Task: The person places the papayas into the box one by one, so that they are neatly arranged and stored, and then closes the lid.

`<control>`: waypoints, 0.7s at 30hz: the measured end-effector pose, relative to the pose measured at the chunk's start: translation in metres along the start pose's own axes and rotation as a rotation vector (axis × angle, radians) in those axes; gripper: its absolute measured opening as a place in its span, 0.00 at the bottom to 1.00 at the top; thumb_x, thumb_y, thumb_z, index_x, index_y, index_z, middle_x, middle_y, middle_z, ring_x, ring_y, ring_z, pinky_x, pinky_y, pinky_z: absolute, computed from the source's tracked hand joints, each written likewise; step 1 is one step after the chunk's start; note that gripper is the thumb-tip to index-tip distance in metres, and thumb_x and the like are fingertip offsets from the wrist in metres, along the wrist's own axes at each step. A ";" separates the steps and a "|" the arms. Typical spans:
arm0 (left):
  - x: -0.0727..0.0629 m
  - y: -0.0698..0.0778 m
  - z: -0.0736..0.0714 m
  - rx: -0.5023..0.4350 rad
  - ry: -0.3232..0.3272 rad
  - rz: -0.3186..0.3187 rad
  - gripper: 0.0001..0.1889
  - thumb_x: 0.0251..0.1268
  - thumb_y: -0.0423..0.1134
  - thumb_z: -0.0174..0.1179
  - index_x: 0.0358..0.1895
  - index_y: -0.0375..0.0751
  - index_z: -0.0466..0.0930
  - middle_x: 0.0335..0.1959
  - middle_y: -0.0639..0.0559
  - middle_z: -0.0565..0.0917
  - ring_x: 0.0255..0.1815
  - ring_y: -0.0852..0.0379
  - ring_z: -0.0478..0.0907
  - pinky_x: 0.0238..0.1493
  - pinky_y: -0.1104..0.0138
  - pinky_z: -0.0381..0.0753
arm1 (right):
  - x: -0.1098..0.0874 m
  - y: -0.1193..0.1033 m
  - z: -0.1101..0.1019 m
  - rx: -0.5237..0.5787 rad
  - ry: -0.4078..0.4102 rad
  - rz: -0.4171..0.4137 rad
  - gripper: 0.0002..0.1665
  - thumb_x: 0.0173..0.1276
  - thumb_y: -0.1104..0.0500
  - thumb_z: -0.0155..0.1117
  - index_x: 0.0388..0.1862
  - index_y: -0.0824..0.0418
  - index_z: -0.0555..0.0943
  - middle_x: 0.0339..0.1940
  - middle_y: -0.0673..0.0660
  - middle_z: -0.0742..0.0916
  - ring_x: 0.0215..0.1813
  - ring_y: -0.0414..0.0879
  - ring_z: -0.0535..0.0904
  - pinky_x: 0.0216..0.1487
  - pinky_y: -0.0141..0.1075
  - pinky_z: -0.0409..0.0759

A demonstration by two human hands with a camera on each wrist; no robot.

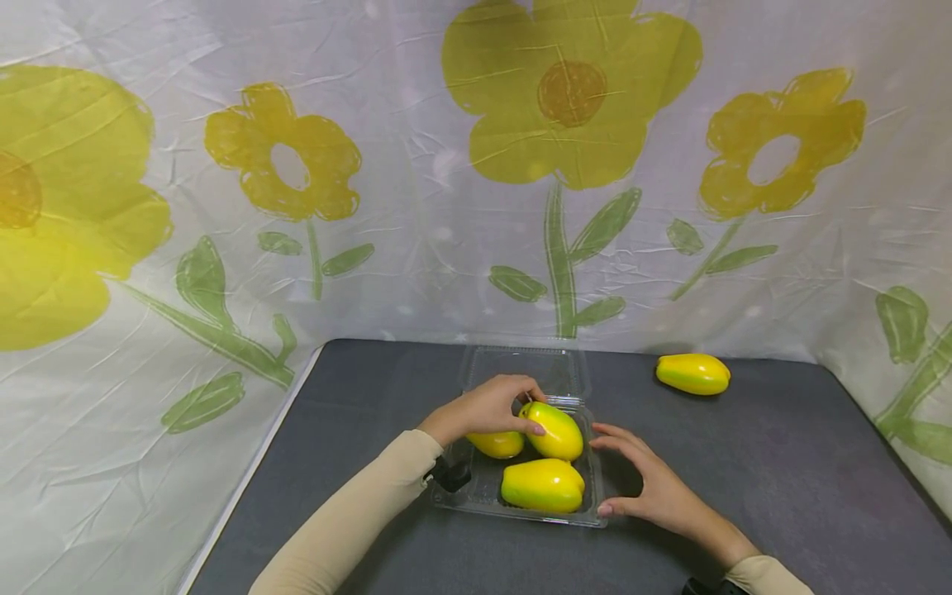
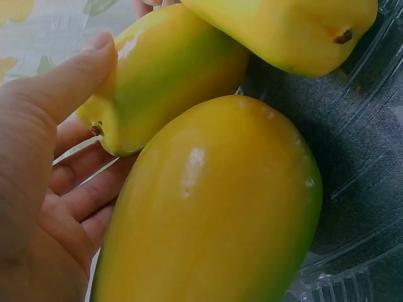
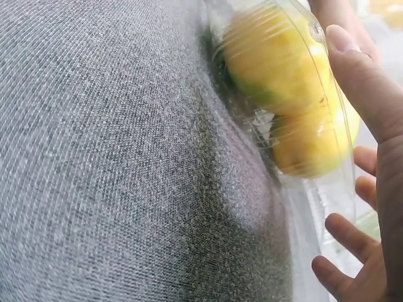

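Observation:
A clear plastic clamshell box [image 1: 476,494] lies with its lid raised at the back. Inside it are a papaya [image 1: 543,486] at the front, a papaya [image 1: 497,445] at the left and a papaya [image 1: 556,431] at the back right, all yellow with green streaks. My left hand [image 1: 497,406] reaches over the box and grips the back-right papaya, thumb on its near side; in the left wrist view the thumb presses its stem end [image 2: 104,129]. Beside the box's right wall my right hand [image 1: 653,487] is spread, fingers loosely bent, thumb by the front corner.
Another papaya [image 1: 693,374] lies on the dark grey table [image 1: 744,463] at the back right, apart from the box. The transparent lid [image 1: 524,370] leans toward the flower-patterned curtain [image 1: 416,248] behind the table.

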State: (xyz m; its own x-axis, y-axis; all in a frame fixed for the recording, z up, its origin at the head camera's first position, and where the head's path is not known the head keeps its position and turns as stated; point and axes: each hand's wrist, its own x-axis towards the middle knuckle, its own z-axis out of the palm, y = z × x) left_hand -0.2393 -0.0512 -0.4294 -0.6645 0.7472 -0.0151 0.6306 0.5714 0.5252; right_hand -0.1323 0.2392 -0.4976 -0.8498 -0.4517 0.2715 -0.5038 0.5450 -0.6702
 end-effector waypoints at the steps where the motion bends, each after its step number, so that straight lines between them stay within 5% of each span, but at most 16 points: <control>1: 0.000 0.000 0.000 0.002 0.000 0.001 0.24 0.62 0.55 0.66 0.57 0.48 0.79 0.55 0.56 0.83 0.52 0.59 0.81 0.54 0.70 0.81 | 0.000 0.000 0.000 0.000 0.001 -0.002 0.47 0.47 0.46 0.82 0.67 0.50 0.73 0.76 0.52 0.70 0.74 0.25 0.57 0.67 0.27 0.65; 21: -0.004 -0.005 -0.001 0.017 -0.029 -0.034 0.29 0.60 0.56 0.68 0.63 0.50 0.76 0.58 0.58 0.81 0.53 0.61 0.79 0.59 0.67 0.79 | 0.001 -0.003 0.000 -0.004 0.001 0.004 0.47 0.48 0.45 0.82 0.67 0.51 0.73 0.76 0.51 0.70 0.74 0.25 0.58 0.67 0.27 0.65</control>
State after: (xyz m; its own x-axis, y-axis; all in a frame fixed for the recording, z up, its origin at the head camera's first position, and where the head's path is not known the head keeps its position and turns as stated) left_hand -0.2401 -0.0574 -0.4310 -0.6739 0.7365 -0.0580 0.6146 0.6024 0.5093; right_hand -0.1317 0.2375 -0.4950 -0.8521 -0.4485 0.2698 -0.5010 0.5494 -0.6687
